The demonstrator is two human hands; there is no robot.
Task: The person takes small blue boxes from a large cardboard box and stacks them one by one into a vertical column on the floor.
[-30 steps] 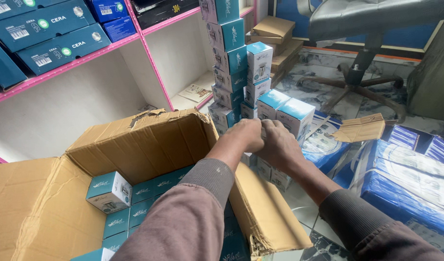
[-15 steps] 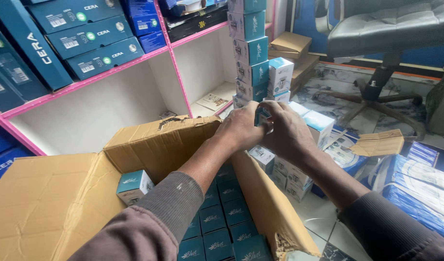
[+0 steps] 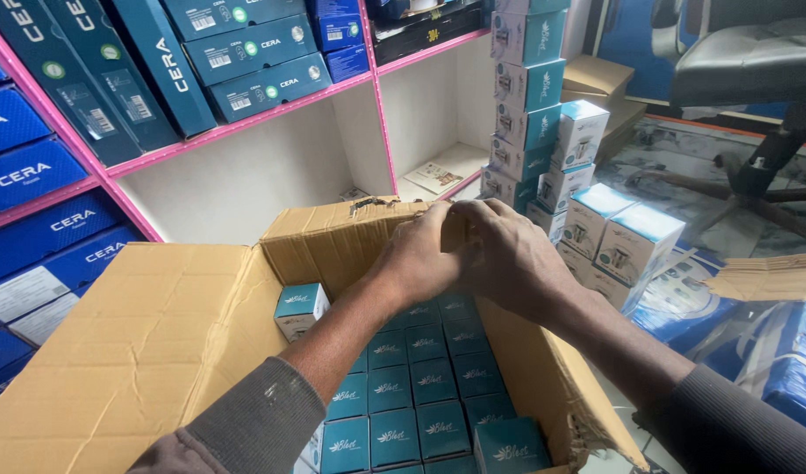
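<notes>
A large open cardboard box [image 3: 157,342] lies in front of me, packed with several small teal boxes [image 3: 420,386] in rows. One small teal box [image 3: 299,309] stands loose against its left inner wall. My left hand [image 3: 420,254] and my right hand [image 3: 512,259] meet at the box's far right corner. Their fingers curl over the tan cardboard rim there [image 3: 454,230]. What lies under the palms is hidden.
A stack of small teal-and-white boxes [image 3: 530,96] rises behind the carton, with more of them [image 3: 622,241] on the floor to the right. Pink shelves [image 3: 245,123] hold long blue cartons. An office chair [image 3: 754,79] stands at the back right, blue wrapped packs [image 3: 789,360] beside me.
My view has swung right and down toward the carton. Both hands have come down from the stacked small boxes to the carton's far corner.
</notes>
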